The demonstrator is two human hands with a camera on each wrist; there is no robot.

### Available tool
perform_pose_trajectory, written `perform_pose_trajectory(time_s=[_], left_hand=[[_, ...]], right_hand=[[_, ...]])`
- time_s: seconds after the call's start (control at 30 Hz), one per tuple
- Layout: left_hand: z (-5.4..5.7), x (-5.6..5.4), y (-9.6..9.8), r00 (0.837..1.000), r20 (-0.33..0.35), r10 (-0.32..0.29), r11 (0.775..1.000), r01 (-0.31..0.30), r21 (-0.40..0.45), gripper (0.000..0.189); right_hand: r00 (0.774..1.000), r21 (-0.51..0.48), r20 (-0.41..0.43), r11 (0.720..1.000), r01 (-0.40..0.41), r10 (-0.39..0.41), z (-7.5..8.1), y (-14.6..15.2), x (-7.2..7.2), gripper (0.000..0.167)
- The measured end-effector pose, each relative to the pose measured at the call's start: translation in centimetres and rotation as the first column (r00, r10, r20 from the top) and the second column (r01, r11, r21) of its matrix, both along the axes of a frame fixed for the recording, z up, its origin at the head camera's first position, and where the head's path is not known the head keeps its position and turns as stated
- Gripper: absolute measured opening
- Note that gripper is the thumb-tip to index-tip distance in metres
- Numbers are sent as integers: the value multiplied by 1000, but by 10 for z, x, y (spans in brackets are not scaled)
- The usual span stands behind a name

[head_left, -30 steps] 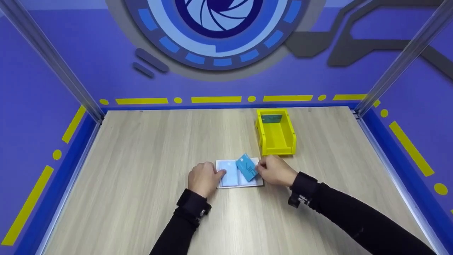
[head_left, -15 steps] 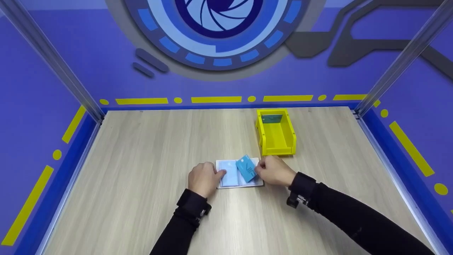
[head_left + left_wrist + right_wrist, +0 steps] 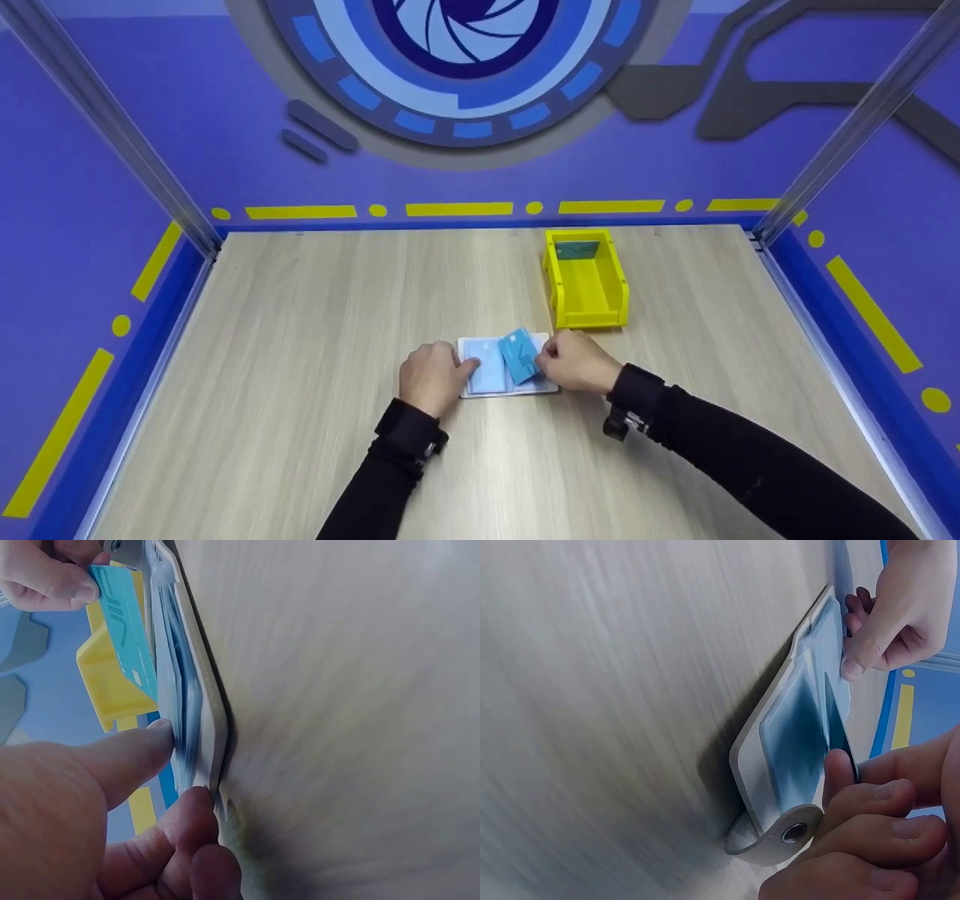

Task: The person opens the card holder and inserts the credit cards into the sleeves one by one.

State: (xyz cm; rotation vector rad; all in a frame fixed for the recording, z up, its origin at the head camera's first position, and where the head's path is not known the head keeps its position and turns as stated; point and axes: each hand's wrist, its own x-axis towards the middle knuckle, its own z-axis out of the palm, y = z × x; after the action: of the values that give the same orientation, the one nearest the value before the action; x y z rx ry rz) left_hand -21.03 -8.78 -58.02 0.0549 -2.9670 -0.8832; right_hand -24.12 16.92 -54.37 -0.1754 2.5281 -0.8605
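An open card holder (image 3: 485, 369) with pale blue, see-through sleeves lies on the table. My left hand (image 3: 430, 380) pinches its left edge, thumb (image 3: 154, 746) on top of the sleeves and fingers at the rim. Between thumb and fingers, my right hand (image 3: 581, 361) grips a blue card (image 3: 520, 355) marked VIP by its right edge. In the right wrist view the card (image 3: 838, 727) stands tilted above the right half of the holder, its far end close to the middle fold. A strap with a metal snap (image 3: 793, 833) curls up at the holder's near end.
Behind the right hand stands a yellow bin (image 3: 590, 320), its open front facing me. A dark green panel (image 3: 577, 250) shows at the bin's back. Blue walls with yellow markings (image 3: 459, 209) border the wooden table (image 3: 300, 337) at the back and sides.
My right hand has shifted slightly left, and the card has moved left with it and turned a little more upright. My left hand holds its place on the card holder.
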Motion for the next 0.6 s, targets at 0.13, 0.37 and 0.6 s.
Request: perform_pose_trajectory(time_s=[0.13, 0.37, 0.6], left_hand=[[0, 0, 0, 1000, -3, -1, 1000, 1, -8, 44], [1, 0, 1, 1000, 2, -6, 1000, 7, -18, 42], [1, 1, 1, 1000, 2, -7, 1000, 8, -15, 44]], right_hand=[[1000, 16, 4, 1000, -9, 9, 0, 1, 1, 28], [1000, 22, 5, 1000, -1, 1, 0, 3, 1, 28], [1000, 6, 7, 1000, 19, -19, 1, 3, 2, 27]])
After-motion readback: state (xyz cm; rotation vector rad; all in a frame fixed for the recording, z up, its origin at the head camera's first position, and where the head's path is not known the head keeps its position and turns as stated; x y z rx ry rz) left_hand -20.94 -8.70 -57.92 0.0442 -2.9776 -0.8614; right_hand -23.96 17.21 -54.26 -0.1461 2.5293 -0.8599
